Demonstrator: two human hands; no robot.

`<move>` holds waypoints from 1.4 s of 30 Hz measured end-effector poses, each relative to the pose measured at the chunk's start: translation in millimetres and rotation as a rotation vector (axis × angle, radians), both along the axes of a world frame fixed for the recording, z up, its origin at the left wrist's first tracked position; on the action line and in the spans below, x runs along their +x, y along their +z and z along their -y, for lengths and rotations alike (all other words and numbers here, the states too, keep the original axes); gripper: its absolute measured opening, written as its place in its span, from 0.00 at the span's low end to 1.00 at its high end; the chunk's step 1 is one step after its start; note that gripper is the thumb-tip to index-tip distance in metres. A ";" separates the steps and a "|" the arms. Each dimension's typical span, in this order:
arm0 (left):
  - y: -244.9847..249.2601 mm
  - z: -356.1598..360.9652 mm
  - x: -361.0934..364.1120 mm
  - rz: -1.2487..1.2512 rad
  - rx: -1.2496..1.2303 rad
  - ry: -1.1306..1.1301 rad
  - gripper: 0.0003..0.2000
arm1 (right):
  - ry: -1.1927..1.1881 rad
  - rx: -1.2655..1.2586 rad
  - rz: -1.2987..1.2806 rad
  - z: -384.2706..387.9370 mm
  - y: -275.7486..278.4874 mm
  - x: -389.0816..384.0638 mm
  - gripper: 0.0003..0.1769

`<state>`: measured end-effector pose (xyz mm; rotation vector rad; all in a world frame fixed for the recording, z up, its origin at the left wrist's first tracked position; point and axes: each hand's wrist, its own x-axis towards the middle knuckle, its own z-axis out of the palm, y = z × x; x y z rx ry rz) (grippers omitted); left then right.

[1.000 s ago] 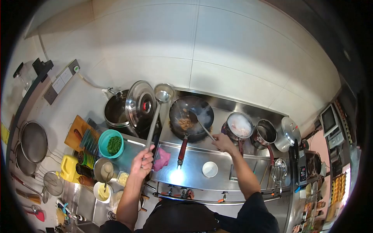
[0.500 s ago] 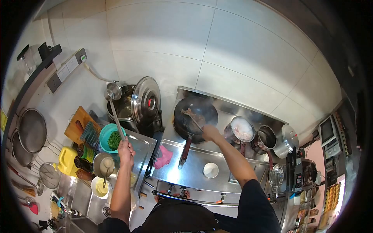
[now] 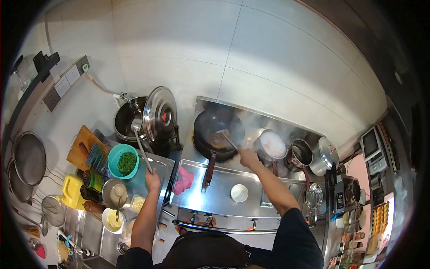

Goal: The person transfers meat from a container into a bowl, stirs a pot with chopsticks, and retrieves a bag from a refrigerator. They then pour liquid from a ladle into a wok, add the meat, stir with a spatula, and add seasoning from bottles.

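Steel counter [image 3: 215,197], tiled wall [image 3: 277,58]; left hand [image 3: 153,180] holds ladle [image 3: 142,150], right hand [image 3: 247,158] spatula [image 3: 228,140].

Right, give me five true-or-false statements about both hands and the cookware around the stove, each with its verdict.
1. The left hand grips the long-handled steel ladle, whose cup is at the big steel stockpot. True.
2. The right hand hangs empty. False: it holds a thin metal utensil that reaches into the black wok.
3. The round teal bowl holds chopped greens. True.
4. The steel lid with a red knob lies flat, closing the stockpot. False: it stands tilted at the rim, and the pot is open.
5. The pink cloth lies inside the wok. False: it lies on the steel counter beside the wok's red handle.
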<state>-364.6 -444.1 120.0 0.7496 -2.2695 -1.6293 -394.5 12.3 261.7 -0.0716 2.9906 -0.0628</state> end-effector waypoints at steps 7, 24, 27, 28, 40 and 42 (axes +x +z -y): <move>-20.8 -1.6 22.7 0.222 -0.187 -0.035 0.25 | -0.068 0.034 0.099 11.3 51.3 68.5 0.20; -78.3 9.3 53.7 0.230 -0.591 -0.054 0.38 | -0.110 -0.121 0.036 30.2 10.3 84.4 0.30; -93.1 11.7 53.2 0.130 -0.642 -0.065 0.38 | -0.181 -0.198 -0.031 34.4 -8.6 93.5 0.29; -91.7 10.2 53.8 0.158 -0.593 -0.070 0.37 | -0.224 -0.218 -0.059 40.0 -9.1 99.5 0.29; -15.9 -55.4 153.2 -0.132 -0.430 -0.100 0.36 | -0.721 -1.416 -0.131 -43.9 7.7 168.5 0.28; -24.8 -65.4 178.4 -0.164 -0.334 -0.100 0.36 | -0.746 -1.406 -0.204 -79.7 32.2 188.6 0.26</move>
